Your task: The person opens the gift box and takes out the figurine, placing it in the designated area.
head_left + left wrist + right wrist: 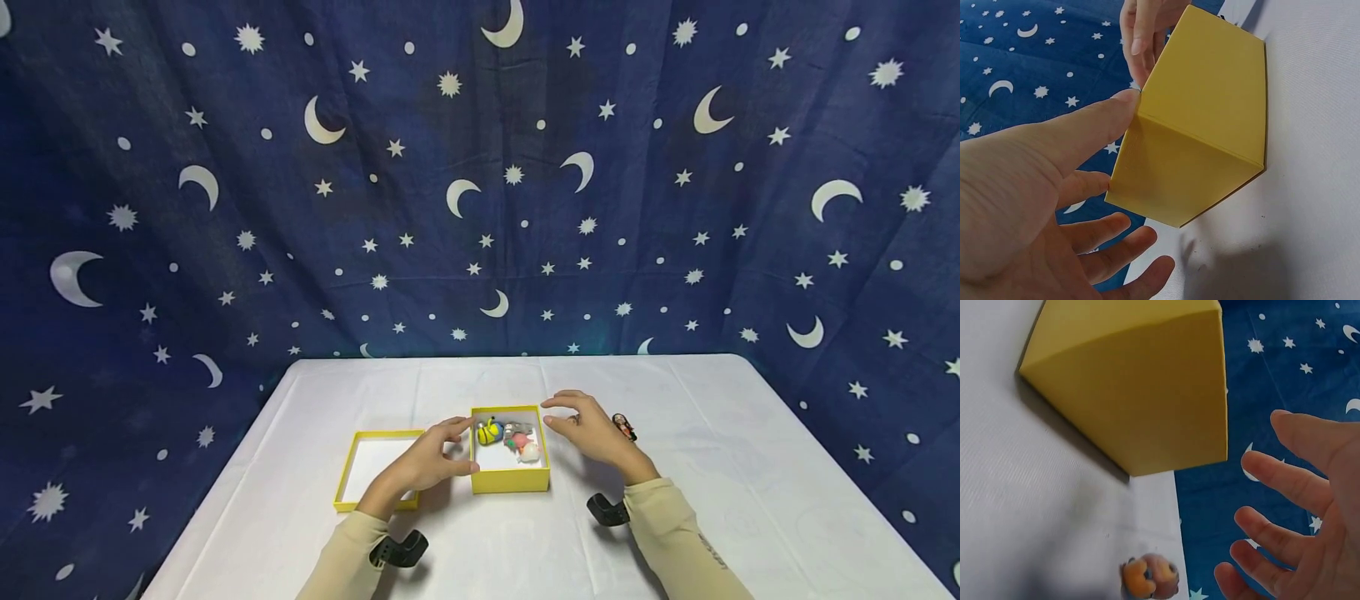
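Note:
A yellow open-topped box stands on the table between the hands. Inside it lie a yellow-and-blue toy figure, a grey one, a pink one and a white one. My left hand touches the box's left side, thumb at the near corner and index finger farther back, the other fingers spread below the rim. On the right, my right hand hovers beside the box with fingers extended and apart from it in the right wrist view. A small figurine sits beneath that hand, blurred.
The box's shallow yellow-rimmed lid lies inside-up to the left, partly behind the left hand. Right of the right hand lies a small dark-haired figurine. A white cloth covers the table, and a blue star-patterned curtain hangs behind.

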The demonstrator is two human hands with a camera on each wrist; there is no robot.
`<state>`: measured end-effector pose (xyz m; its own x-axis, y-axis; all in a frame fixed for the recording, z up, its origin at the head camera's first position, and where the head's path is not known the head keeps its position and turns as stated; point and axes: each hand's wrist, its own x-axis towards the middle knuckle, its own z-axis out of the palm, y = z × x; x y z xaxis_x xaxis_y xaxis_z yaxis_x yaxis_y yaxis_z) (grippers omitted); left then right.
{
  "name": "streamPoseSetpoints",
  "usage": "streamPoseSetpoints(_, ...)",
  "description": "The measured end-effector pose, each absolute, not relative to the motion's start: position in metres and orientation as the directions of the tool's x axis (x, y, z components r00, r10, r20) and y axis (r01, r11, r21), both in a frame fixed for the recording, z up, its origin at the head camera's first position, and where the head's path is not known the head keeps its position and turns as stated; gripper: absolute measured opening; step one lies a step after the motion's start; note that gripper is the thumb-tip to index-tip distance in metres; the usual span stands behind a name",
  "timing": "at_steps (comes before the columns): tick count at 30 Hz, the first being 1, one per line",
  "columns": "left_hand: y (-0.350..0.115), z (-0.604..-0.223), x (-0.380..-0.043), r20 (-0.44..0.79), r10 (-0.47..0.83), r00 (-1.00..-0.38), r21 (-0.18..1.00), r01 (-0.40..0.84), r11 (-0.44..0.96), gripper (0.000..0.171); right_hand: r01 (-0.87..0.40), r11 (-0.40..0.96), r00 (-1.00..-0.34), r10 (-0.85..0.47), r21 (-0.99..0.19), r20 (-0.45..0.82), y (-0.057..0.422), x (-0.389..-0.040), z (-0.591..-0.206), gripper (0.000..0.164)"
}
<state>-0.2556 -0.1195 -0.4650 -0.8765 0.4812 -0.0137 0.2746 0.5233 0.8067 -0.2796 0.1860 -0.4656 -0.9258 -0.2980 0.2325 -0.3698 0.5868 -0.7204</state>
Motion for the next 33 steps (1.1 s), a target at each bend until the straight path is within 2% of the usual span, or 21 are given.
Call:
streamPoseSetpoints(10,-0.12,-0.466,-0.256,-0.012,0.495,-0.869,0.813,0.28,0.51,0.076,-0.356,0.628,-0.924,-0.345,-0.692,0.162,0.165,-0.281,-0.456,0.032)
streamPoseSetpoints(24,-0.121,-0.464,-0.257,-0.019,0.492,-0.871,0.811,0.274,0.517,0.075,-0.422,0.682,-0.879,-0.469,-0.598,0.086,0.132,-0.292,-0.451,0.035)
streamPoseSetpoints(33,-0.121,-0.465,-0.256,-0.014,0.503,-0.864,0.821,0.277,0.499,0.075,-0.391,0.736,-0.885,-0.466,-0.553,0.005,0.117,-0.298,-0.455,0.034)
